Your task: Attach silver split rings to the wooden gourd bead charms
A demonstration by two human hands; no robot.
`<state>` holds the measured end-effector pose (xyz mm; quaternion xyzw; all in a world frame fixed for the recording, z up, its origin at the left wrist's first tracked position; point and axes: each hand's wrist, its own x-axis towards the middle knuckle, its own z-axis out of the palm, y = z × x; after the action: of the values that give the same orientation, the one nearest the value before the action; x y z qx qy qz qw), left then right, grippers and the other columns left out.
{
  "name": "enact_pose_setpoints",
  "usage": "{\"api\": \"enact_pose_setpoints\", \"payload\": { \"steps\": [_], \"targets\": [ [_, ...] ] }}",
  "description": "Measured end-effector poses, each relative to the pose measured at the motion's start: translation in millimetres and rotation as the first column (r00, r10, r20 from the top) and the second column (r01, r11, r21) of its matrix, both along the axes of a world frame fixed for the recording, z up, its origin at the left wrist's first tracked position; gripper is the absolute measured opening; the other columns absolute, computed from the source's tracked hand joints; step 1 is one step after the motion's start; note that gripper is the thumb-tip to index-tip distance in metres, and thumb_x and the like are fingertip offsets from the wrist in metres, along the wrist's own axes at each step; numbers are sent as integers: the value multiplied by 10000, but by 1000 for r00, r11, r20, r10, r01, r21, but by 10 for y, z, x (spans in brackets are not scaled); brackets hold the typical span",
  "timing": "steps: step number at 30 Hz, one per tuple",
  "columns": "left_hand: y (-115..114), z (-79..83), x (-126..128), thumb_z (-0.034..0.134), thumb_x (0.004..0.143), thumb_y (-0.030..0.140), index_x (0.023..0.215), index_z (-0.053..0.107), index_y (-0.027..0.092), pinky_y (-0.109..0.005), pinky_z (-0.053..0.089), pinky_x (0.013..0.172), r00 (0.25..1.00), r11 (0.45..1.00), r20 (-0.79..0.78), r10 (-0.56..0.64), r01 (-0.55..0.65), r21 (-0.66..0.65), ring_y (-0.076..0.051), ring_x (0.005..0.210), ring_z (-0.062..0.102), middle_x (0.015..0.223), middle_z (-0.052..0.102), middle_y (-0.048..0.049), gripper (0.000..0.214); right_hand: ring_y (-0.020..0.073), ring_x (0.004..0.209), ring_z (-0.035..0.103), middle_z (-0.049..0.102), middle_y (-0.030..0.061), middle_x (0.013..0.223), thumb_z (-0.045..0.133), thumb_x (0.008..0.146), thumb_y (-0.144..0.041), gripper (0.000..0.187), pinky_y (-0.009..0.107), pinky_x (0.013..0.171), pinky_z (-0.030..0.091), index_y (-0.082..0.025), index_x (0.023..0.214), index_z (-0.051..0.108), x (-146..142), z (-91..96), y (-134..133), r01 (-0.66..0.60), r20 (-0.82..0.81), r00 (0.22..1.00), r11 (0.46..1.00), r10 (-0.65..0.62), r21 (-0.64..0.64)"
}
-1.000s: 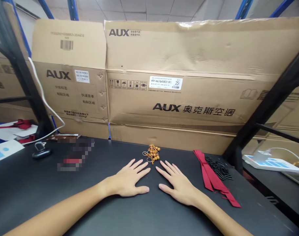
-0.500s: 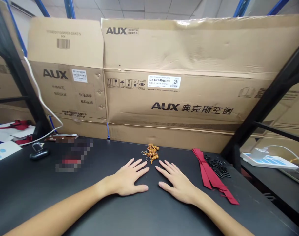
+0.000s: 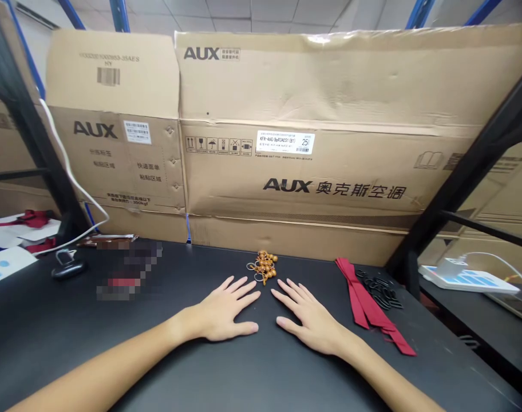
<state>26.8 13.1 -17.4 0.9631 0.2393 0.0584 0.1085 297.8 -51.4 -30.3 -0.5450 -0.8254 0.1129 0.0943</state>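
Note:
Palm down on the black table, my left hand lies flat with its fingers spread and holds nothing. My right hand rests flat opposite it, fingers apart, also without anything in it. Just beyond the fingertips of both hands is a small pile of orange-brown beaded key rings with metal loops. To the right of my right hand lie dark red ribbon strips, partly crossed over each other. Beside the strips sits a heap of small black buckles or rings, whose exact shape I cannot make out.
Large cardboard panels stand along the back edge. A small black object with a loop and a brown packet lie at left, near a pixelated patch. A white power strip is beyond the black frame post at right.

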Motion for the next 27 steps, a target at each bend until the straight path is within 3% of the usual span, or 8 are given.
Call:
{"api": "enact_pose_setpoints", "payload": {
  "steps": [27],
  "targets": [
    [-6,20,-2,351,901,673,1498,210,293,-517,95,1166,1000,1000,-18,6,-6,-1,-295,1448,118,1565,166,-50,721,274,1453,92,162,1,1573,356,914,-641,642,518,1177,93,-339,1474,268,-1,21,-1,3,-7,1000,1000,-3,-8]
  ]
}}
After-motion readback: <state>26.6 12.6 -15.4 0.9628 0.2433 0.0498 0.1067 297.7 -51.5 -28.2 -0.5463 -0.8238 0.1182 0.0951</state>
